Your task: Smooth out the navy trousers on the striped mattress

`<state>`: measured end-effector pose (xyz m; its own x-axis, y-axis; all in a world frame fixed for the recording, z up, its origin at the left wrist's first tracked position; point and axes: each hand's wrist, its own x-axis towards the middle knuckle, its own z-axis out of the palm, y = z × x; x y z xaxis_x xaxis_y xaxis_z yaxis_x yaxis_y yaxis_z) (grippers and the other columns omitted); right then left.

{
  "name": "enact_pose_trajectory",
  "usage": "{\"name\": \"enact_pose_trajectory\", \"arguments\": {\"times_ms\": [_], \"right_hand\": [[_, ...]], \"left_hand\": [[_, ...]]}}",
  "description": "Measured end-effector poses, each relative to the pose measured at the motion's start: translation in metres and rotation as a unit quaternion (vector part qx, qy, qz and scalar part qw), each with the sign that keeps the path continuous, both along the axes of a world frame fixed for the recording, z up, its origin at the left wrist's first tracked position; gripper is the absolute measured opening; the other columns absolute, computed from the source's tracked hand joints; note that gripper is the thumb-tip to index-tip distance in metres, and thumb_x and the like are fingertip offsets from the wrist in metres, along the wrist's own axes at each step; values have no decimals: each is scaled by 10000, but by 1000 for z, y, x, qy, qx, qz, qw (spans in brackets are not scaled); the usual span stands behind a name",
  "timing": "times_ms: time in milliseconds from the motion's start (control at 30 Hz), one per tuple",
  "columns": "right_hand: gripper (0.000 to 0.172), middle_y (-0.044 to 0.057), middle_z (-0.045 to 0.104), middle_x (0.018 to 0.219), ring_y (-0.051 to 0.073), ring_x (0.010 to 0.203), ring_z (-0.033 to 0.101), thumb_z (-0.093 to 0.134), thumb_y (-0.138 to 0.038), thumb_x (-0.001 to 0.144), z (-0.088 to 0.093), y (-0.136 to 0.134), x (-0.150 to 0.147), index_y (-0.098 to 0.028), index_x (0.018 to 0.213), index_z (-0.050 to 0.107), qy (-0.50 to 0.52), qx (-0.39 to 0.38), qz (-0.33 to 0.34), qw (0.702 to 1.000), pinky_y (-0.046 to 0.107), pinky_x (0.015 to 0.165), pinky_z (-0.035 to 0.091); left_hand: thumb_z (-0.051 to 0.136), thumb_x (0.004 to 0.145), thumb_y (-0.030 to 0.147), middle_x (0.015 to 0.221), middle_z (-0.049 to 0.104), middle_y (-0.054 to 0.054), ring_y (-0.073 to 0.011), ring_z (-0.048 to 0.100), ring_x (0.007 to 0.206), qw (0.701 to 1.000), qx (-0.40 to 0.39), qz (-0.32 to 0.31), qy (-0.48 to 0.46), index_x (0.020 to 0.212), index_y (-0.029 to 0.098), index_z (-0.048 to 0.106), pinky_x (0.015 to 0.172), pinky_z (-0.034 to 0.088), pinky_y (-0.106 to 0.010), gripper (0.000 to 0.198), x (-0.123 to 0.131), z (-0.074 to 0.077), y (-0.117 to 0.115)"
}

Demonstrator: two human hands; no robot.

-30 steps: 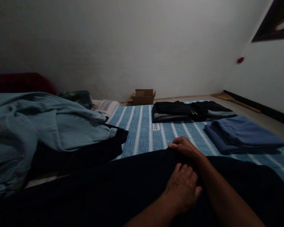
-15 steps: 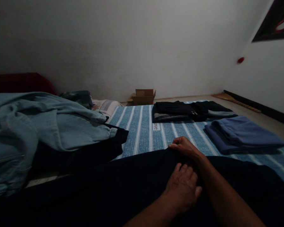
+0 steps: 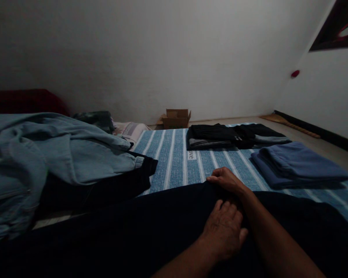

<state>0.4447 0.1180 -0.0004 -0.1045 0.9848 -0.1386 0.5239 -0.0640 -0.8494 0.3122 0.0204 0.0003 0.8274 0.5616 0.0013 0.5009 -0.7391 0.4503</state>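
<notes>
A dark navy garment (image 3: pixel 127 231) is spread wide across the foreground, its nearer part lost in shadow. At its far edge my right hand (image 3: pixel 226 180) is closed, thumb and fingers pinching the cloth. Just nearer, my left hand (image 3: pixel 224 229) lies on the same garment with its fingers stretched out and the thumb apart. Beneath the garment is a blue sheet with white stripes (image 3: pixel 176 166).
Light blue denim clothing (image 3: pixel 60 150) lies heaped over dark cloth (image 3: pixel 127 181) on the left. Folded black and grey clothes (image 3: pixel 211 133) and a folded blue garment (image 3: pixel 298 164) rest on the sheet. An open cardboard box (image 3: pixel 176 120) stands by the wall.
</notes>
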Motion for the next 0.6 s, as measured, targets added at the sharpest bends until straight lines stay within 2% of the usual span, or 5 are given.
{"name": "enact_pose_trajectory", "arguments": {"times_ms": [600], "right_hand": [[312,-53,441,498,91,475,390,593,-461,718,1,-2,-1,-182,591,538,10,-6,0,1000,234,451,281]], "left_hand": [[326,952,427,1497,289,-172,-300,226,1387,1000,-20,-3,-2,1416,107,316,1135,172,-518,564,-1,4,1]]}}
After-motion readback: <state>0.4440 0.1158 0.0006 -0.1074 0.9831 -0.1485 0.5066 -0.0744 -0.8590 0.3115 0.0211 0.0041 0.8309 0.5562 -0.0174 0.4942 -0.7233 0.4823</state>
